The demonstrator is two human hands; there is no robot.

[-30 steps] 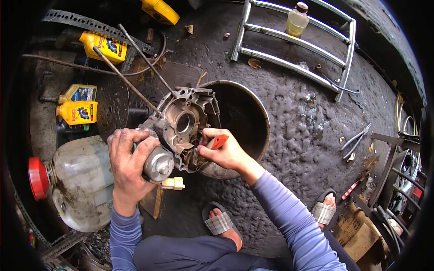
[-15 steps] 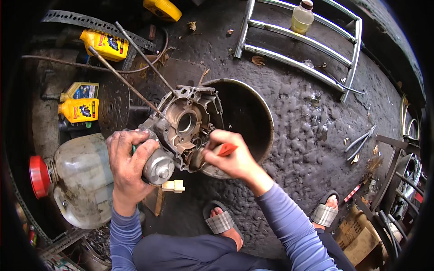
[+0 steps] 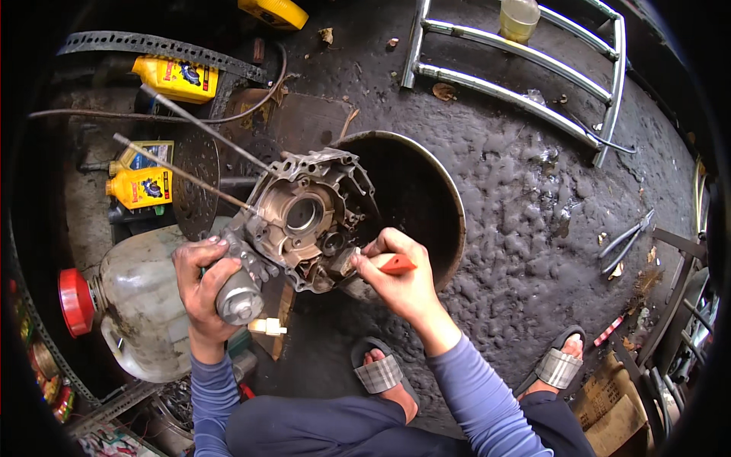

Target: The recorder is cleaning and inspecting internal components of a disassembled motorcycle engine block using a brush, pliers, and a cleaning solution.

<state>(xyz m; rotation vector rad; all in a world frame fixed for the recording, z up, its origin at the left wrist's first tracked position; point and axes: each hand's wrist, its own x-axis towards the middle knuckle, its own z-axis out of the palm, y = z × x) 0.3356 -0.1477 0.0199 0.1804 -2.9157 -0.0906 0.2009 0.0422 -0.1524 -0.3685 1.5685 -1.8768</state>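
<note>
A greasy metal engine crankcase (image 3: 266, 209), with two long studs pointing up and left, is held tilted over the left part of a round dark tub (image 3: 460, 202). My left hand (image 3: 199, 289) is closed round a cylindrical metal motor (image 3: 241, 299) at the crankcase's lower left. A pale plug connector (image 3: 266, 327) hangs below that motor. My right hand (image 3: 407, 286) pinches a brush with a red handle (image 3: 397, 264). Its bristle end (image 3: 345, 261) touches or nearly touches the crankcase's lower right edge; the fingers partly cover the brush.
Left of me lies a big cloudy plastic jug (image 3: 145, 282) with a red cap, below yellow oil bottles (image 3: 145, 186). A chrome tube rack (image 3: 518, 53) with a jar of yellowish liquid lies at the far right. Pliers (image 3: 628, 242) rest on the rough dark floor.
The crankcase has turned, its studs swinging left and down. My left hand and the motor have shifted slightly left and down. My right hand has moved a little right and down with the brush.
</note>
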